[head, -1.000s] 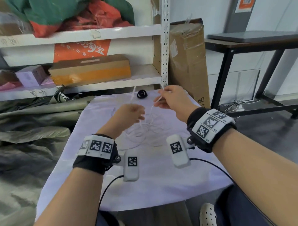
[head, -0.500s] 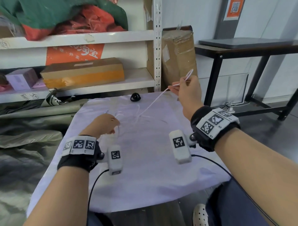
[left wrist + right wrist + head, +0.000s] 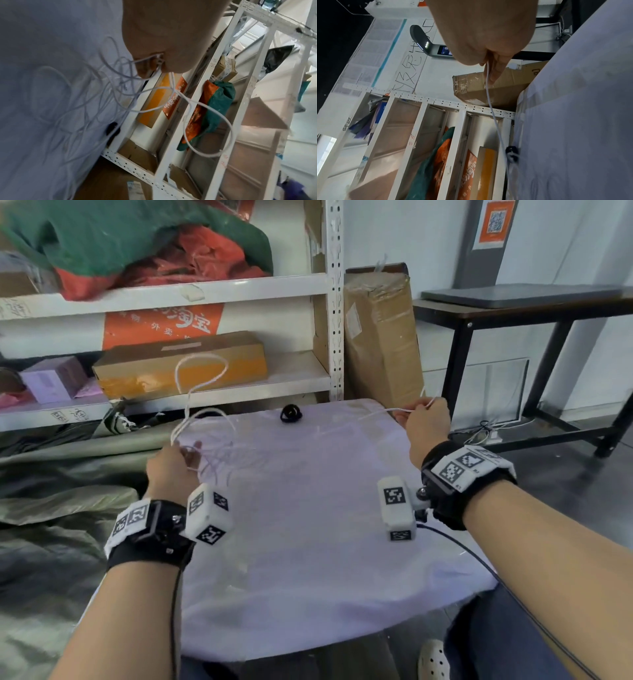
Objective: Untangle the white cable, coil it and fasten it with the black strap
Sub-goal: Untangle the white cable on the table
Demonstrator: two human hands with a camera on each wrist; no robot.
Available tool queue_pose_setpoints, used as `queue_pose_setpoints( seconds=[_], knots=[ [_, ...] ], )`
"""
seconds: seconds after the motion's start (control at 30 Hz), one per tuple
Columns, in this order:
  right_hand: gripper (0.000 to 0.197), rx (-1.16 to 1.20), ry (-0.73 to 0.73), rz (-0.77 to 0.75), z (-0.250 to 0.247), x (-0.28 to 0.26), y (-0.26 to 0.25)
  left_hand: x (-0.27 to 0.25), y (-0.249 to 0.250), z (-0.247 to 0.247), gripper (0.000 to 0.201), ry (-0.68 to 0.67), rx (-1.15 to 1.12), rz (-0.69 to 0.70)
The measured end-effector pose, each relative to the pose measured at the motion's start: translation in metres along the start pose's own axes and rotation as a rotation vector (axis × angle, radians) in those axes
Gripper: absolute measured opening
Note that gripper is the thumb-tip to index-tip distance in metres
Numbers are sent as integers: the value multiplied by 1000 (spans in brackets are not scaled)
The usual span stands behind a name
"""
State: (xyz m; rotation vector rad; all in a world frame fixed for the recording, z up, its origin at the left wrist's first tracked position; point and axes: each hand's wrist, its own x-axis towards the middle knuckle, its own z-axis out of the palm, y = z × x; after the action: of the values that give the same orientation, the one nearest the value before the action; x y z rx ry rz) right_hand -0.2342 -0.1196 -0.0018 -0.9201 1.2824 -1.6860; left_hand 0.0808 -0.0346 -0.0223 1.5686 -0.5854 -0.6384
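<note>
A thin white cable (image 3: 202, 361) runs between my two hands above the white cloth-covered table (image 3: 308, 542). My left hand (image 3: 171, 463) pinches a bunch of strands at the table's left side; loops stand up above it and others spread over the cloth (image 3: 73, 108). My right hand (image 3: 424, 419) pinches the cable (image 3: 489, 94) near its end at the far right corner, with the USB plug (image 3: 515, 66) sticking out past the fingers. The black strap (image 3: 290, 414) lies curled at the table's far edge, also visible as the strap (image 3: 511, 154) and the strap (image 3: 112, 128).
White metal shelving (image 3: 334, 302) with cardboard boxes (image 3: 178, 368) stands behind the table. A tall wrapped carton (image 3: 380, 337) leans at the back right. A black-framed desk (image 3: 534, 309) is on the right. Olive tarpaulin (image 3: 51, 508) covers the left side.
My hands have moved further apart: the right hand swung right and lower with the cable end, and the left hand shifted left, with loops now flung up above it.
</note>
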Motion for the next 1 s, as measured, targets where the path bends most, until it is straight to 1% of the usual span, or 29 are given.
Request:
queue_pose_setpoints(
  seconds=[0.03,0.07,0.1,0.13,0.17,0.2,0.23,0.27,0.3,0.33,0.37,0.4,0.43,0.47,0.5,0.53,0.57,0.63,0.67,0.7,0.73,0.77,0.8,0.83,0.87,0.9,0.93,0.97,1.0],
  knots=[
    [31,-11,1,8,1,-1,1,0,-4,0,25,-29,83,-93],
    [29,-19,-13,22,3,-2,4,0,-8,0,24,-71,41,-130],
    [24,-18,-42,44,5,-3,7,-1,-9,2,33,-82,-73,-144],
    [19,-10,-76,69,9,-5,10,0,-10,5,45,-90,-73,-151],
    [13,-7,-112,89,11,-7,13,-2,-7,8,56,-86,-13,-153],
    [9,-19,-139,98,13,-9,16,-5,-5,10,65,-83,130,-130],
    [6,-40,-163,102,15,-12,18,-8,-4,11,71,-81,318,-66],
    [3,-66,-184,106,16,-15,20,-10,-4,10,75,-41,497,31],
    [2,-89,-201,113,17,-17,20,-14,-1,10,77,9,634,130],
    [6,-107,-217,121,18,-19,21,-18,2,9,79,67,715,233],
    [11,-116,-233,128,19,-19,22,-20,7,9,80,117,730,354],
    [14,-131,-247,138,19,-19,23,-21,11,9,80,145,690,503],
    [14,-149,-263,155,19,-19,23,-23,15,10,77,123,644,640],
    [9,-174,-286,174,20,-19,25,-27,20,13,75,59,624,737],
    [9,-207,-305,193,20,-18,27,-29,23,14,72,-26,627,782],
    [16,-259,-311,210,20,-16,31,-31,25,16,70,-119,642,767],
    [28,-325,-313,228,19,-13,34,-33,25,16,67,-214,683,710],
    [50,-446,-305,241,17,-11,36,-33,21,14,57,-409,871,575],
    [60,-493,-291,210,17,-11,37,-32,18,12,53,-525,994,491],
    [65,-546,-278,150,17,-11,38,-33,17,8,55,-641,1093,399],
    [63,-607,-276,66,17,-11,40,-33,16,5,63,-744,1139,298],
    [54,-669,-293,-16,17,-14,39,-34,17,2,74,-816,1128,206],
    [41,-728,-334,-79,18,-18,39,-35,20,0,82,-848,1083,155],
    [29,-773,-389,-133,20,-23,40,-37,23,0,86,-853,1019,161],
    [17,-789,-453,-172,23,-29,39,-39,24,1,85,-846,956,210],
    [10,-784,-522,-189,26,-35,38,-41,25,4,78,-840,878,279],
    [6,-776,-601,-197,31,-42,37,-43,25,8,68,-838,778,342],
    [8,-777,-692,-195,36,-49,36,-46,23,13,57,-827,689,385],
    [11,-783,-789,-181,41,-56,34,-49,21,19,49,-821,646,416]
  ],
)
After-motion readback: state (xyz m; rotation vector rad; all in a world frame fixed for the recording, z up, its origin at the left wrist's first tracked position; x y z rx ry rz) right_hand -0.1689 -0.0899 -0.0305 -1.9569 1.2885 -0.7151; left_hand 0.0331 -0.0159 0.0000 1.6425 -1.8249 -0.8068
